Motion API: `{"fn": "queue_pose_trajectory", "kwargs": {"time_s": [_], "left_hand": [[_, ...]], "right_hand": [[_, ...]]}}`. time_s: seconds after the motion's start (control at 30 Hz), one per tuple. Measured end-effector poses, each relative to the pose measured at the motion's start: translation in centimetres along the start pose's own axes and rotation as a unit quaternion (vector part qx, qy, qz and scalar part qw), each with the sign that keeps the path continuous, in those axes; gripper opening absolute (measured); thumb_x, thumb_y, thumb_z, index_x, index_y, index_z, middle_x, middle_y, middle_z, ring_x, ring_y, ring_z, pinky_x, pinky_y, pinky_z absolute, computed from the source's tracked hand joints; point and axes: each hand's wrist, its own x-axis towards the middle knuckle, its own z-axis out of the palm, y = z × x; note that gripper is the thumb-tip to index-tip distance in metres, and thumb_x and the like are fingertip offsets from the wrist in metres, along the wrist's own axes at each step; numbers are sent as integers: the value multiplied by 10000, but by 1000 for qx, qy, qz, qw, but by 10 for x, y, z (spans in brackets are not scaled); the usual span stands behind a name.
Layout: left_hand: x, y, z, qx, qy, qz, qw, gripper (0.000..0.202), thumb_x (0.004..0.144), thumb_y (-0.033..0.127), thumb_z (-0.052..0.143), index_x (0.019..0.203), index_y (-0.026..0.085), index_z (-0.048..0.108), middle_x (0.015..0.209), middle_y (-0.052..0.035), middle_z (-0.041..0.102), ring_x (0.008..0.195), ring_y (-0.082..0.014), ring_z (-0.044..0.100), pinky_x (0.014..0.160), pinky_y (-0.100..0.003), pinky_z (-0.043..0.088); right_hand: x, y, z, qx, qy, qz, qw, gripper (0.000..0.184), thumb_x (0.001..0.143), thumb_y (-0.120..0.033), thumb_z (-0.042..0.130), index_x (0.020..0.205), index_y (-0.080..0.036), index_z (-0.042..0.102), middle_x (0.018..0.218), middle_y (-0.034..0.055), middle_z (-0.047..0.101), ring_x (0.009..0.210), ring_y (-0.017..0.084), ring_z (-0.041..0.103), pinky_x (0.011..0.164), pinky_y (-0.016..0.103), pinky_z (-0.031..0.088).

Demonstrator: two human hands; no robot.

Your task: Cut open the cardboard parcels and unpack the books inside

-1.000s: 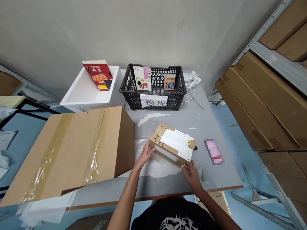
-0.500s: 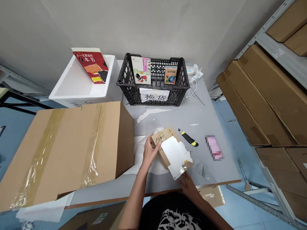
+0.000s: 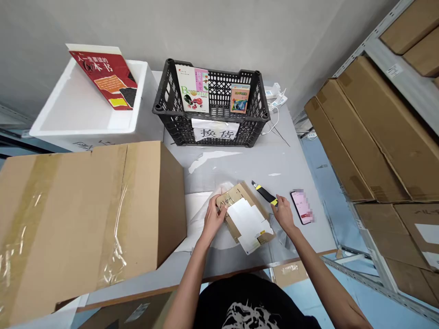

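Note:
My left hand [image 3: 214,220] grips the left edge of a flattened cardboard package [image 3: 240,212], which lies on crumpled white paper [image 3: 199,212]. A loose white sheet [image 3: 247,221] covers part of the package's top. To the right, my right hand [image 3: 284,211] is off the package, its fingertips pinching the rear end of a yellow-and-black utility knife [image 3: 264,193]. Just beyond those fingers lies a phone [image 3: 301,207], its screen lit and blurred.
A large taped cardboard box [image 3: 85,219] fills the table's left. Behind stand a black plastic crate [image 3: 211,128] holding books and a white foam box [image 3: 85,105]. Flat cartons [image 3: 370,137] sit on metal shelving at right. The grey table's near edge [image 3: 206,278] runs below my hands.
My right hand has left the package's near edge and moved up to the knife, taking hold of it. The package stays under my left hand, and the view has tilted slightly downward.

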Motion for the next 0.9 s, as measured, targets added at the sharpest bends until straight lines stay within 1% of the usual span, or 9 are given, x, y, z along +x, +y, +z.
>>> {"fn": "queue_pose_trajectory", "kwargs": {"time_s": [0.1, 0.2, 0.33, 0.43, 0.53, 0.63, 0.7, 0.77, 0.9], "left_hand": [[0, 4, 0, 24, -5, 2, 1000, 421, 841, 378, 484, 1227, 229, 405, 1239, -91, 482, 1114, -220, 492, 830, -326, 466], [-4, 6, 1, 30, -8, 4, 1000, 416, 853, 360, 476, 1244, 242, 395, 1248, -85, 475, 1125, -212, 490, 838, -318, 466], [-7, 6, 1, 25, -15, 16, 999, 415, 866, 348, 471, 1260, 252, 381, 1276, -91, 457, 1167, -218, 468, 850, -321, 468], [-10, 7, 4, 27, 6, 20, 999, 442, 856, 355, 493, 1268, 242, 378, 1317, -112, 407, 1202, -240, 443, 873, -350, 470], [-14, 17, 14, 28, 80, -51, 995, 579, 844, 380, 505, 1355, 225, 282, 1367, -154, 301, 1094, -240, 522, 814, -381, 504], [-20, 37, 31, 63, 128, -116, 983, 680, 844, 389, 500, 1419, 196, 194, 1326, -179, 322, 1132, -291, 515, 870, -444, 478], [-22, 51, 45, 89, 126, -125, 980, 789, 824, 442, 530, 1452, 179, 132, 1328, -204, 331, 1247, -354, 421, 935, -481, 428], [-22, 62, 58, 119, 128, -121, 977, 973, 750, 531, 606, 1471, 177, 57, 1390, -244, 268, 1317, -419, 308, 983, -541, 361], [-23, 69, 73, 213, 116, -103, 965, 1172, 602, 641, 686, 1468, 170, 51, 1477, -300, 108, 1354, -517, 111, 997, -704, 141]], "right_hand": [[19, -7, 26, -26, -36, -1, 999, 367, 779, -245, 574, 1131, -140, 563, 1093, 179, 582, 1067, 300, 530, 858, 418, 464], [32, -6, 37, -38, -58, 1, 998, 298, 779, -239, 579, 1066, -162, 563, 1044, 174, 573, 1057, 308, 510, 804, 404, 471], [46, -3, 34, -20, -87, -1, 996, 202, 793, -229, 544, 985, -165, 548, 1030, 166, 569, 1042, 295, 524, 785, 381, 468], [44, -6, 20, 19, -111, 0, 994, 186, 851, -257, 447, 995, -164, 521, 964, 123, 601, 908, 243, 596, 739, 350, 482], [20, -18, -1, 125, -126, 12, 984, 256, 932, -346, 302, 973, -179, 492, 819, 60, 629, 748, 194, 632, 678, 313, 501], [-21, -41, -21, 296, -119, 19, 948, 299, 926, -444, 344, 999, -201, 502, 891, 64, 666, 819, 201, 641, 736, 326, 509], [-47, -57, -29, 316, -111, 9, 942, 305, 913, -436, 388, 1071, -208, 516, 984, 79, 663, 887, 212, 630, 779, 346, 503], [-69, -68, -32, 312, -101, -6, 945, 297, 911, -419, 397, 1088, -216, 523, 992, 77, 650, 896, 216, 618, 779, 353, 503], [-92, -68, -26, 346, -125, -20, 930, 285, 921, -417, 368, 1077, -230, 517, 919, 59, 650, 842, 214, 629, 753, 357, 527]]}}
